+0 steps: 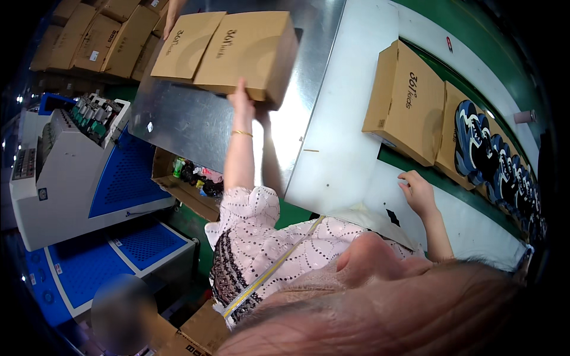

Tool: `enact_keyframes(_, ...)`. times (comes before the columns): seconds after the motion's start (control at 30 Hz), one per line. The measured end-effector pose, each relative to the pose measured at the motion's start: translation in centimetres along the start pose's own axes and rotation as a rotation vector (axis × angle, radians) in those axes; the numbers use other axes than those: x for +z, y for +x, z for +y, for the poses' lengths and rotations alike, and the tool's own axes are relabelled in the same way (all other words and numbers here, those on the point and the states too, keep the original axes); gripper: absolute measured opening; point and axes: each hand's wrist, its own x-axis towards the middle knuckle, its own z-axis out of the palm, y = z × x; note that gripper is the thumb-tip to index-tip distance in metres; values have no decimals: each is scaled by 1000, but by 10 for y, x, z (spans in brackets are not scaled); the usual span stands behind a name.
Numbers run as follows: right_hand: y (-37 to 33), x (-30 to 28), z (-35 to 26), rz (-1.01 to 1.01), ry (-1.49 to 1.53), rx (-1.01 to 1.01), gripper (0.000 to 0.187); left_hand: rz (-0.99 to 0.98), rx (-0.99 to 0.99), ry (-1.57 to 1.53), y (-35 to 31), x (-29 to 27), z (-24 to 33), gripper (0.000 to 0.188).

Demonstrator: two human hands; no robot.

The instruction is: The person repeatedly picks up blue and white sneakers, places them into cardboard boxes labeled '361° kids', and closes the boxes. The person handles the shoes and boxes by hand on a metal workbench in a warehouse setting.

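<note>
At the end of my stretched arm, my left hand [241,99] grips the near lower edge of a brown cardboard shoe box [243,50], with some fingers hidden beneath it. Close against that box's left side lies another shoe box [187,44]. Both are over a shiny metal table [190,118]. A co-worker's hand [170,22] is at the far left corner of the second box. My right hand [417,191] hovers by the white tabletop [335,172], its fingers loosely bent and apart, holding nothing. Nearest to it is a shoe box [407,104] on the right.
Along the right, a row of blue sneakers [475,142] sits by more boxes on a green conveyor [430,65]. A small red tool [449,44] lies beyond. At left stand a grey-and-blue machine [77,172], stacked cartons [95,44] and a litter-filled carton [184,193].
</note>
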Motion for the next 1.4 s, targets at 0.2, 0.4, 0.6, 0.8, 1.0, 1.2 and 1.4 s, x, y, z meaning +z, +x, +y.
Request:
enact_keyframes(0.2,13,12,-6,-46,-9,17,16,-265,-119,-12,-194,63,-68,71)
enact_keyframes(0.4,30,28,-16,-38,103,-52,17,-415,-225,1,-254,80,-128,72)
enact_keyframes(0.6,22,47,23,-13,189,0,23,-400,-251,341,-179,19,-65,88)
enact_keyframes(0.8,27,78,69,-153,640,265,34,-509,-270,296,-169,47,-62,58)
enact_keyframes(1.0,66,52,94,-107,1508,556,61,-350,-257,119,-171,51,-94,42)
enact_keyframes(1.2,67,72,96,-207,1807,634,57,-481,-184,222,-192,70,-85,42)
enact_keyframes(1.4,51,93,86,-281,1657,567,43,-510,-356,362,-169,62,-85,52)
